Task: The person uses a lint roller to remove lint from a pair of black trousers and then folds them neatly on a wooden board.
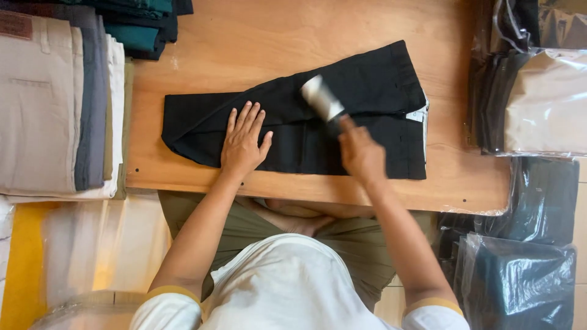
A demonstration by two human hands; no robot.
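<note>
Head view: black trousers (293,125), folded lengthwise, lie across the middle of the wooden surface (244,36), waistband toward my right, hem end toward my left. The cloth looks soft and light and would likely slide on the smooth wood, so I judge it needs pinning flat rather than gripping; the waistband seems the firmest place to take hold.

Left hand (243,142): palm down on the leg section, fingers (247,119) spread and pressed onto the cloth, forearm reaching straight forward from my body.

Right hand (361,153): closed around the dark handle of a lint roller (322,98), whose white drum rests on the trousers near the seat. Wrist angled inward, roller pointing up and left; slight motion blur.

Surroundings: stack of folded trousers (55,98) in beige and grey at left, bagged garments (538,104) at right.
</note>
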